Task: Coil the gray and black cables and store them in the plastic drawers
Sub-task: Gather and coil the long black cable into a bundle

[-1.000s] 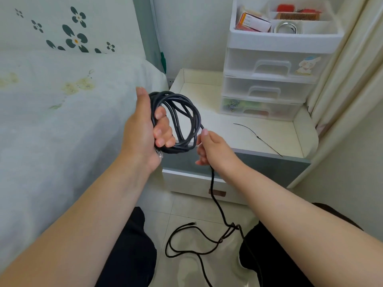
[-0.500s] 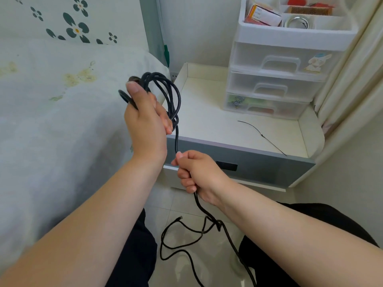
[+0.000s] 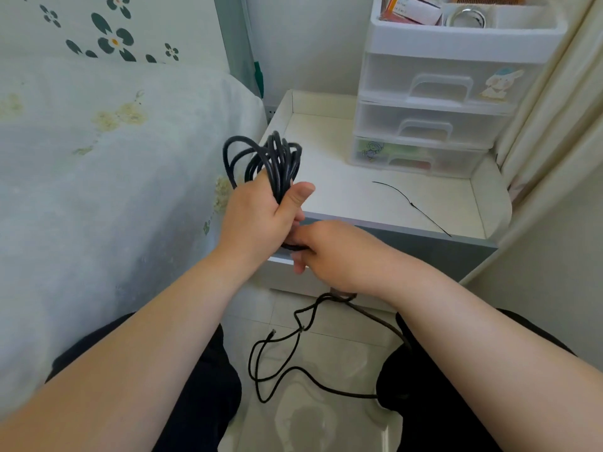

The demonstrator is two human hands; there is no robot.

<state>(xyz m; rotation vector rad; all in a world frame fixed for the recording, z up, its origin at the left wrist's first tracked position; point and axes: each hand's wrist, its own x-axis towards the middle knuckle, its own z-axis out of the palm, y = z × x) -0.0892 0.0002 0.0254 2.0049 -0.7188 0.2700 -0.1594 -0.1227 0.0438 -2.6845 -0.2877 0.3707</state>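
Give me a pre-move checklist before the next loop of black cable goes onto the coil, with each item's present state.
1. Coil held firmly: left hand grips the black cable loops. Ok.
2. Feeding strand in hand: right hand grips the strand just below the coil. Ok.
3. Loose tail free of knots: it crosses itself on the floor. Cannot tell.
4. Cable fully coiled: slack remains on the floor. Not ok.
5. Plastic drawers open for storing: all three shut. Not ok.
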